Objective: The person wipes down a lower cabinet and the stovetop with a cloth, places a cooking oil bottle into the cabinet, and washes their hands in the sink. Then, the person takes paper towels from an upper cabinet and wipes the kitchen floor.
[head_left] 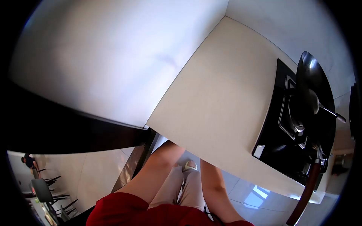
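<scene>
Both my forearms reach down from red sleeves and pass beneath the front edge of the beige countertop (215, 94). The counter hides my left hand and my right hand, so what they hold or touch cannot be seen. Between the forearms are my legs in beige trousers (167, 190) and a light open-toed slipper (190, 165).
On the right, a black gas hob (273, 120) bears a dark wok (326, 84) with a brown handle (307, 192) and a ladle (313, 101). White walls border the counter. At far lower left, a person (29, 162) is near dark chairs (41, 190).
</scene>
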### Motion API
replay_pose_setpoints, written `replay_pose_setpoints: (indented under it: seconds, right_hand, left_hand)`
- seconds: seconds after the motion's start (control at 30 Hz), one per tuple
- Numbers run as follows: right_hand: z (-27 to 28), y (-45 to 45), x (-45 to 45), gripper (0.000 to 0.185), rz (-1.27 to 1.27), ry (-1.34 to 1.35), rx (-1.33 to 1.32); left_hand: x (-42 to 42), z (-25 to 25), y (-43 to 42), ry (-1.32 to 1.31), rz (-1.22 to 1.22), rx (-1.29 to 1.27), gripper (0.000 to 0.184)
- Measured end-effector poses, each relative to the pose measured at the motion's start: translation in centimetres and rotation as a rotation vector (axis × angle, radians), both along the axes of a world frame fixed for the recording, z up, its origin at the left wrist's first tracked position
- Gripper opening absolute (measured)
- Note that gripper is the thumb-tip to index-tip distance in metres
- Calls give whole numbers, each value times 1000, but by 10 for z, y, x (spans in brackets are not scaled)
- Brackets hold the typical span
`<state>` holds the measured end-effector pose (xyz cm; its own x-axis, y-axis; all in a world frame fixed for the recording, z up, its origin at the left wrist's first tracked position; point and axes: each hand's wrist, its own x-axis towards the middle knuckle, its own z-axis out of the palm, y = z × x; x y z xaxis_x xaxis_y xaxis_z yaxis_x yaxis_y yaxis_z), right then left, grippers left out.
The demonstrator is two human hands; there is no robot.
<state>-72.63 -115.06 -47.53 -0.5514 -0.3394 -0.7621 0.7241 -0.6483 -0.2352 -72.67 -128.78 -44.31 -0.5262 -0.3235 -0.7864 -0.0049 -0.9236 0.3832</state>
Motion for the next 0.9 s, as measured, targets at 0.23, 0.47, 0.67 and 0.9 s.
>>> replay_pose_setpoints:
  seconds: [0.23, 0.47, 0.67, 0.9]
  right_hand:
    - [-31, -8, -3, 31, 14, -15, 29]
    - [-31, -13, 7, 29, 59, -25, 59]
    - [-4, -9, 47, 28, 140, -45, 72]
    - [65, 28, 180, 22, 444, -66, 52]
  left_hand:
    - [-8, -29, 0, -36, -21, -50, 21]
    - [8, -16, 12, -143, -135, -163, 22]
    - [61, 85, 69, -535, -751, -719, 24]
    - [197, 347, 52, -106, -527, -1813, 25]
